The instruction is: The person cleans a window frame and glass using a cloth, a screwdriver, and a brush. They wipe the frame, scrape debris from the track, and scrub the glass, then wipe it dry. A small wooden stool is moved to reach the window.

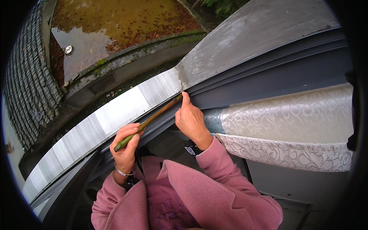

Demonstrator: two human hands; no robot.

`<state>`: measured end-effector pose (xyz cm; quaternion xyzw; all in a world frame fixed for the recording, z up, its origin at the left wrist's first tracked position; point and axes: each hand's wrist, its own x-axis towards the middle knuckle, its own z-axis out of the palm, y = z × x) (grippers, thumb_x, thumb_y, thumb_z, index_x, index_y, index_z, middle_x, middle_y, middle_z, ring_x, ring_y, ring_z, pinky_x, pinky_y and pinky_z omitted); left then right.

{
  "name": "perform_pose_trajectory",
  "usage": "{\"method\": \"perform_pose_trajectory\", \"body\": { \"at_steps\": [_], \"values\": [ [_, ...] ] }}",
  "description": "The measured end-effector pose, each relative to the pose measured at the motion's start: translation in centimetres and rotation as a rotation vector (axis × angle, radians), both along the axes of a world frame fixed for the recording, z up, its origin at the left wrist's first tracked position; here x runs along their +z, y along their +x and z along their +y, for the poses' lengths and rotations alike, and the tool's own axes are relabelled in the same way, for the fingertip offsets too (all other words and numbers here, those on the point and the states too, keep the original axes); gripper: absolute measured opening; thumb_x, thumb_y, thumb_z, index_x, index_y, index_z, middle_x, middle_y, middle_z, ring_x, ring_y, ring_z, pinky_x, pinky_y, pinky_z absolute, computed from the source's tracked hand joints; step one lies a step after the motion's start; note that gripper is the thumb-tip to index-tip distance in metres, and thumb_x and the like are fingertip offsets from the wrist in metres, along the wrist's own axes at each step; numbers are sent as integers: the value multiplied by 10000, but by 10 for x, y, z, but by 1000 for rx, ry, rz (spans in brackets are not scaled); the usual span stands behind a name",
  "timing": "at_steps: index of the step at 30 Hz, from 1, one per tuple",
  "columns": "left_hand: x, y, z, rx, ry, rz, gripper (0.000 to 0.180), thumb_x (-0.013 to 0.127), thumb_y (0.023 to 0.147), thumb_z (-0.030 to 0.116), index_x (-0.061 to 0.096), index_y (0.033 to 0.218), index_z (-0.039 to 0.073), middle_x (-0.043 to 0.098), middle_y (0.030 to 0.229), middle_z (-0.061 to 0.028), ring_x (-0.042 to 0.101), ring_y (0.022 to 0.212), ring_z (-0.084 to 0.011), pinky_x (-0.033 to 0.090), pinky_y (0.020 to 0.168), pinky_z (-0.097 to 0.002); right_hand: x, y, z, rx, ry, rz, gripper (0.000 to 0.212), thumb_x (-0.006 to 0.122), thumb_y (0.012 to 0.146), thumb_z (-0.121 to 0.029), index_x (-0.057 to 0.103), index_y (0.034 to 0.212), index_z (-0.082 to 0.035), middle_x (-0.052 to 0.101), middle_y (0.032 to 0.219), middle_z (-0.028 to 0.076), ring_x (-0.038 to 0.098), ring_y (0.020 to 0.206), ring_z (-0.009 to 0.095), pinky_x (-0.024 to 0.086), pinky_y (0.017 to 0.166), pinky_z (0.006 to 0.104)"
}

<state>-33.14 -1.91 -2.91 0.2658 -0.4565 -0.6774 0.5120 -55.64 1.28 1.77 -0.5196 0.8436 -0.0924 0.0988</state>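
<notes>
A stick (158, 114), green at its lower end and brown further up, lies at a slant between the two hands, close above a dark window frame (264, 68) and beside the inner edge of a pale stone ledge (122, 108). The left hand (127, 145) is wrapped round the green end, thumb against it, and a short stub sticks out past the grip toward the person. The right hand (191, 122) has its index finger stretched to the stick's upper tip, near where the ledge meets a grey slab (258, 36); its other fingers curl under, and I cannot tell whether they clasp the stick or only the index finger presses it. The middle of the stick is bare between the hands. A patterned curtain (285, 124) crowds the space just right of the right hand. Beyond the ledge's outer edge there is open air, with a leaf-strewn pool of water (90, 42) and a tiled roof (30, 82) lying lower down.
</notes>
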Motion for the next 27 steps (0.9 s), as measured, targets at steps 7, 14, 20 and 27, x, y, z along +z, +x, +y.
{"method": "perform_pose_trajectory", "body": {
  "at_steps": [7,14,20,27],
  "values": [
    [12,33,5,87,-177,-8,206,581,909,-76,619,1102,-15,592,1195,-236,631,1079,-292,575,906,-395,8,31,-8,66,-215,-77,629,551,838,-39,321,1412,77,627,705,254,622,643,431,491,618,515],
    [17,17,12,347,-201,-166,189,579,931,-49,613,1112,-7,563,1266,-212,634,1092,-307,570,901,-377,15,46,-53,234,-335,-405,727,562,855,-26,222,1497,15,624,818,244,631,708,414,488,653,493],
    [21,26,8,358,-244,-234,183,582,927,-48,612,1103,-4,568,1229,-206,633,1088,-287,567,893,-366,5,16,14,118,-309,-612,542,624,868,-37,451,1381,-9,599,738,119,605,643,294,494,642,410],
    [27,21,5,346,-406,-324,187,593,897,-82,628,1068,-14,584,1201,-203,637,1067,-290,542,903,-354,-5,-5,27,44,-413,-645,462,609,900,38,504,1348,-7,509,731,0,467,578,47,397,535,222]
  ]
}}
